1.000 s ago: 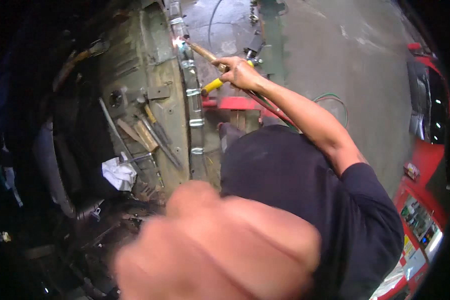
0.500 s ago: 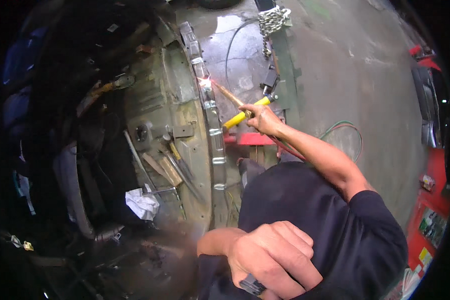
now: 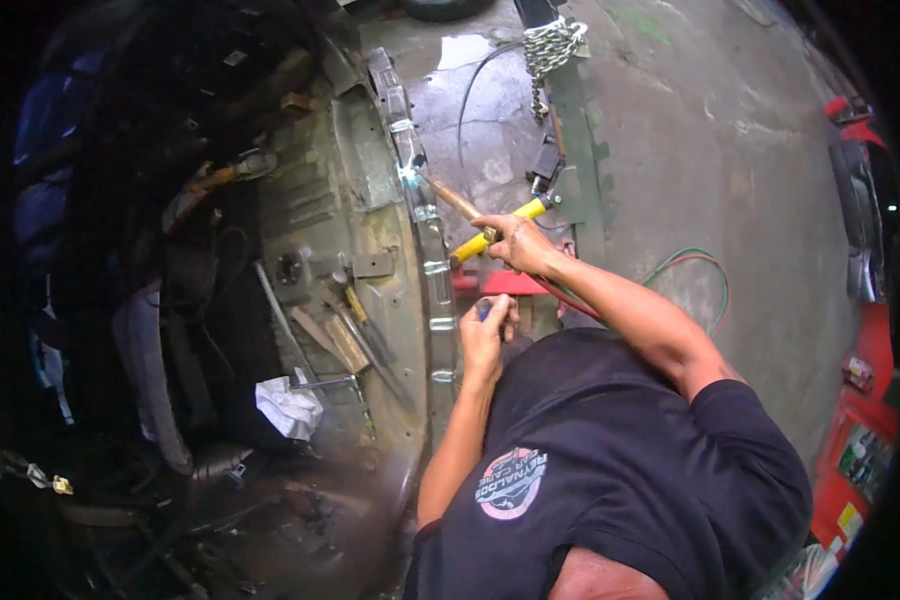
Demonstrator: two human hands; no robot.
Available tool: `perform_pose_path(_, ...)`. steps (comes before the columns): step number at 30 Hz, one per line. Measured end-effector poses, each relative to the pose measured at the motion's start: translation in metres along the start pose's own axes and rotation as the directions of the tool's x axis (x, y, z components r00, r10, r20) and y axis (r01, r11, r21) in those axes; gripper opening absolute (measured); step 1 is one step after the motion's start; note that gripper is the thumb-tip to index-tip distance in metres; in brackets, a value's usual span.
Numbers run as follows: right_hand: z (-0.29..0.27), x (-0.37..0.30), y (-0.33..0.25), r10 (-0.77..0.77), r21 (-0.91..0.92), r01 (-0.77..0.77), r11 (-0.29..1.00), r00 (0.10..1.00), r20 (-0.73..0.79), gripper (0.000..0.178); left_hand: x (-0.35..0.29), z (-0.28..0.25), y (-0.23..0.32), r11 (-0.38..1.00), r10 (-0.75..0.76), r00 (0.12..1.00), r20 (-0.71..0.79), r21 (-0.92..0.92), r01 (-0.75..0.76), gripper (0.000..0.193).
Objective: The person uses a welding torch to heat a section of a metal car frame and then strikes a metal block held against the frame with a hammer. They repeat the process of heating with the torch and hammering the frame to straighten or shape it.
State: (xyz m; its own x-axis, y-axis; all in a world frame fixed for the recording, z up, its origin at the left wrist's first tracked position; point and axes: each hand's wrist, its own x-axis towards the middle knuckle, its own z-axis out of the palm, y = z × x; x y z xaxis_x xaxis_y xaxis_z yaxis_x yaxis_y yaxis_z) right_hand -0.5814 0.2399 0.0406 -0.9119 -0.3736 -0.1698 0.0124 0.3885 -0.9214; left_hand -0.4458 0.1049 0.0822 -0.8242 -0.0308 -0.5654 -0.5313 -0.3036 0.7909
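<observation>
My right hand (image 3: 522,246) grips the brass-coloured handle of a gas torch (image 3: 454,199). Its tip points at the metal sill flange (image 3: 436,268) of a car body, where a small bright glow (image 3: 408,174) shows. My left hand (image 3: 486,335) is curled closed in front of my chest, near the sill. A small dark-blue object (image 3: 484,310) pokes out between its fingers; what it is I cannot make out. A yellow bar (image 3: 470,247) lies behind the torch, just beyond my right hand.
On the bare car floor lie a hammer (image 3: 358,298), a wooden block (image 3: 348,345), long metal bars and a crumpled white cloth (image 3: 290,407). Red and green hoses (image 3: 715,262) loop on the concrete to the right. A chain (image 3: 554,45) hangs on a post at the back.
My left hand has moved from close to the camera, forward to beside the sill. The glow at the torch tip has turned from orange-pink to bluish white. The right hand keeps its hold.
</observation>
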Motion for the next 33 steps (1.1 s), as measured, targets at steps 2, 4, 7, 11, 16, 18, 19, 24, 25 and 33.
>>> perform_pose_path(2, -0.003, -0.005, 0.000, -0.033, -0.011, 0.033, 0.999, 0.999, -0.013, 0.056, 0.015, -0.016, -0.027, 0.999, -0.035, 0.999, -0.041, 0.001, 0.035, 0.019)
perform_pose_path(4, -0.010, -0.009, -0.012, 0.137, 0.037, -0.138, 0.990, 0.990, 0.031, 0.058, 0.026, -0.031, -0.051, 0.998, -0.060, 0.996, -0.073, 0.007, 0.060, 0.018)
perform_pose_path(7, -0.017, -0.012, -0.012, 0.167, 0.046, -0.168, 0.985, 0.985, 0.035, 0.059, 0.037, -0.041, -0.072, 0.999, -0.035, 0.998, -0.047, 0.027, 0.037, 0.017)
perform_pose_path(11, -0.019, -0.013, -0.006, 0.135, 0.013, -0.135, 0.991, 0.991, -0.001, 0.058, 0.036, -0.037, -0.075, 0.985, -0.041, 0.999, -0.022, 0.170, 0.044, 0.017)
perform_pose_path(16, -0.013, -0.003, -0.009, 0.145, 0.012, -0.146, 0.989, 0.989, 0.026, 0.057, 0.047, -0.041, -0.083, 0.990, -0.071, 0.996, -0.062, 0.118, 0.078, 0.019)
perform_pose_path(18, -0.010, -0.001, -0.005, 0.169, 0.025, -0.170, 0.985, 0.985, 0.039, 0.057, 0.053, -0.040, -0.078, 0.997, -0.057, 0.995, -0.087, 0.050, 0.061, 0.020)
perform_pose_path(19, -0.008, 0.000, -0.002, 0.117, 0.000, -0.117, 0.993, 0.993, 0.023, 0.057, 0.058, -0.039, -0.074, 1.000, -0.030, 0.995, -0.092, 0.006, 0.030, 0.023)
perform_pose_path(24, -0.004, 0.002, -0.003, 0.068, -0.018, -0.068, 0.998, 0.998, 0.015, 0.055, 0.084, -0.026, -0.051, 0.977, 0.064, 0.997, -0.036, -0.202, -0.070, 0.039)
perform_pose_path(25, -0.004, 0.001, -0.005, 0.070, -0.013, -0.070, 0.997, 0.997, 0.021, 0.055, 0.088, -0.024, -0.048, 0.977, 0.063, 0.997, -0.035, -0.202, -0.069, 0.039)
perform_pose_path(33, -0.012, -0.011, -0.005, 0.106, 0.030, -0.106, 0.994, 0.994, -0.004, 0.052, 0.100, 0.001, -0.040, 0.947, 0.102, 0.991, 0.086, -0.312, -0.070, 0.028)
